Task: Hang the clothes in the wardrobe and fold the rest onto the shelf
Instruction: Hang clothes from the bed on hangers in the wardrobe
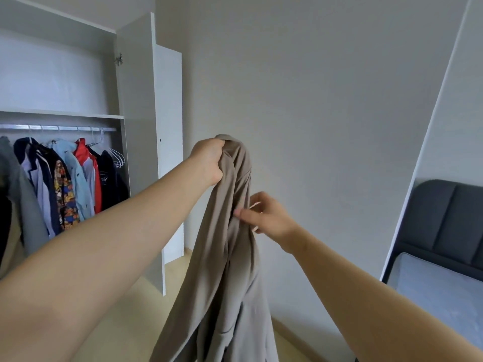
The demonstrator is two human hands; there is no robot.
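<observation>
Beige soft-cloth jacket (224,257) hangs straight down in front of me, long axis vertical, bunched at its top in my left hand (209,163), which grips it in a closed fist. My right hand (264,215) is just right of the cloth, loose fingertips at a fold; whether they pinch it, I cannot tell. The open white wardrobe (136,100) lies far left, with empty white wire hangers (117,155) at the right end of its metal rail (57,128), nearer my left hand.
</observation>
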